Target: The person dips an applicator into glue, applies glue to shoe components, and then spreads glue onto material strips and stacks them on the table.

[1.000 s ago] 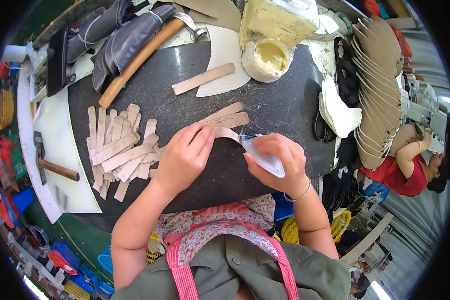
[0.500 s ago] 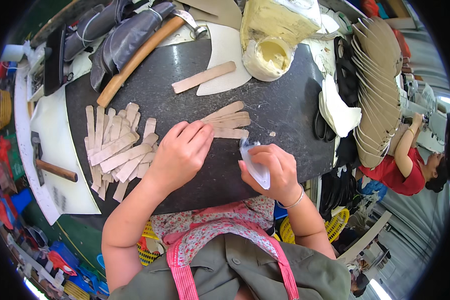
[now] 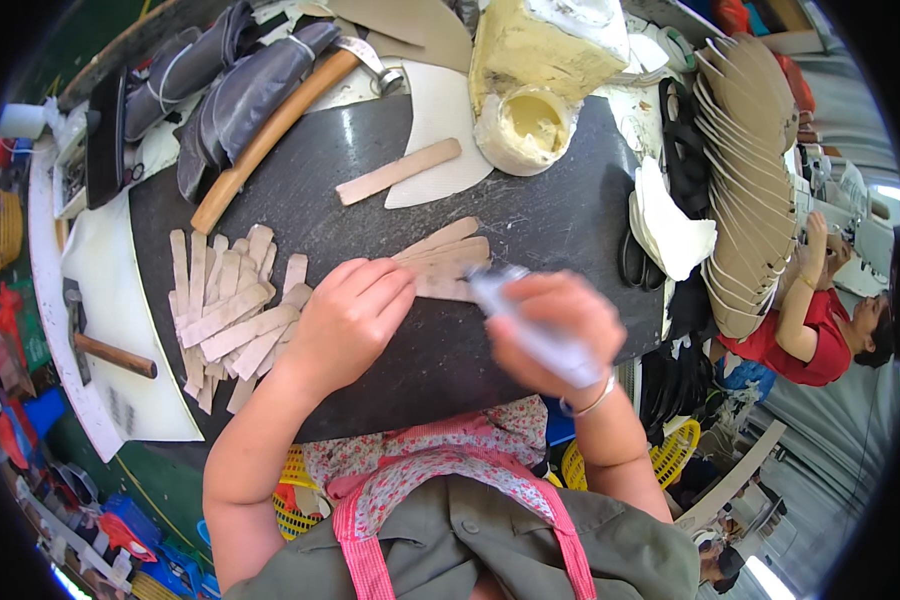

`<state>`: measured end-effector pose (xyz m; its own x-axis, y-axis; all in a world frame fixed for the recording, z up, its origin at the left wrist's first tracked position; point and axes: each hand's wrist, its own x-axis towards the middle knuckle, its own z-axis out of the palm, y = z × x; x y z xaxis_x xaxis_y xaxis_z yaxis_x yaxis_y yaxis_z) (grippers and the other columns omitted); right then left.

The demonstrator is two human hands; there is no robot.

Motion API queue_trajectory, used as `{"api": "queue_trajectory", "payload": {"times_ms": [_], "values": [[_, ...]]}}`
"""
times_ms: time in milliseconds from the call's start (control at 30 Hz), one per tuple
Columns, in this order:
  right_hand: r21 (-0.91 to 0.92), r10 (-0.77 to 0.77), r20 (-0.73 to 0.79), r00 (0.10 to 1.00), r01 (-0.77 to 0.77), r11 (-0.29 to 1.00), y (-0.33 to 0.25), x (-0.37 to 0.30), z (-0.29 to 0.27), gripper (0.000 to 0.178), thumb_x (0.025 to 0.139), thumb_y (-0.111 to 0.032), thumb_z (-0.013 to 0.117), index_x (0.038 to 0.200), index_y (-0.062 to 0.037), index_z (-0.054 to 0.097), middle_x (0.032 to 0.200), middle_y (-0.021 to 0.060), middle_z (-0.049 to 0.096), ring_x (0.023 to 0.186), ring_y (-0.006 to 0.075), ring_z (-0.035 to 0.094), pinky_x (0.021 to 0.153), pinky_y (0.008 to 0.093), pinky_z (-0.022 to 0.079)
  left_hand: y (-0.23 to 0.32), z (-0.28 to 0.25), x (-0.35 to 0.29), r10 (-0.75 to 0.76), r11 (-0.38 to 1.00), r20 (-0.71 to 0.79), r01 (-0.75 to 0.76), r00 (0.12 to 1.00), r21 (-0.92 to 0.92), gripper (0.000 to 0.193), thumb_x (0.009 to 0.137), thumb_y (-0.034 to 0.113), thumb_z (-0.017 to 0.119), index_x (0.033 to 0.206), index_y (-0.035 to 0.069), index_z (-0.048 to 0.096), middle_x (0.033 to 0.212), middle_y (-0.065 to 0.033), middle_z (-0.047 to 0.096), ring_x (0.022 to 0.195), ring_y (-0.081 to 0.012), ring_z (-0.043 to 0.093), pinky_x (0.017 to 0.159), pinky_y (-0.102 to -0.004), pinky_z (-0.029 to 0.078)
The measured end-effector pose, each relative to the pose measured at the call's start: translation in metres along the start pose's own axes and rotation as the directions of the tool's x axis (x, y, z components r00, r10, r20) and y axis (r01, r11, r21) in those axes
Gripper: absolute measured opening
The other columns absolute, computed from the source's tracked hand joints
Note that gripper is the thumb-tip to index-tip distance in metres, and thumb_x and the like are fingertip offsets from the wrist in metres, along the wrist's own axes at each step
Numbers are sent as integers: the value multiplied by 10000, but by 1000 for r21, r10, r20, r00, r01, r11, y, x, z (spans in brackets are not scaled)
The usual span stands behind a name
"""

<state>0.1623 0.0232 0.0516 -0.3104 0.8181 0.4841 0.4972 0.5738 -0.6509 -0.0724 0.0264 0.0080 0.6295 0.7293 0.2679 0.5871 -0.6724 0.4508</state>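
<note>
With fingers together, my left hand (image 3: 355, 318) presses on the left ends of several fanned beige strips (image 3: 452, 256) on a black work surface (image 3: 420, 365). My right hand (image 3: 582, 318) is closed round a pale plastic tool (image 3: 548, 342), smeared by motion. The tool's tip is at the right ends of the fanned strips; its exact kind is unclear. Left of my left hand lies a loose heap of similar strips (image 3: 232, 318). One single strip (image 3: 398, 172) rests farther back, partly over a white pointed sheet (image 3: 440, 135).
A cream-crusted pot (image 3: 532, 128) holds a pale yellow paste at the back. Behind the heap lie a wooden-handled hammer (image 3: 270, 148) and dark rolled pieces (image 3: 260, 95). Another hammer (image 3: 115, 354) is at left. Stacked beige pieces (image 3: 745, 190) and scissors (image 3: 638, 262) are at right; a person in red sits beyond.
My right hand has brought the tool's tip left onto the ends of the fanned strips. My left hand stays at their other ends. The whole view has shifted slightly.
</note>
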Motion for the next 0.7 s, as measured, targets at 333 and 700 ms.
{"api": "queue_trajectory", "payload": {"times_ms": [333,700], "values": [[-344,24,48,999,-6,939,66,98,-9,61,882,-70,666,863,-18,641,805,147,659,624,307,613,560,380,480,1,-3,-5,94,995,15,-94,995,10,264,697,61,646,953,-3,666,1021,-98,676,986,-257,633,840,-390,513],[25,230,83,970,-233,972,16,15,-20,172,814,-72,759,891,-23,612,762,87,663,573,151,629,502,261,484,5,-4,-17,149,980,106,-161,983,113,292,714,101,598,976,-3,675,1078,-90,665,1027,-238,624,858,-378,524]]}}
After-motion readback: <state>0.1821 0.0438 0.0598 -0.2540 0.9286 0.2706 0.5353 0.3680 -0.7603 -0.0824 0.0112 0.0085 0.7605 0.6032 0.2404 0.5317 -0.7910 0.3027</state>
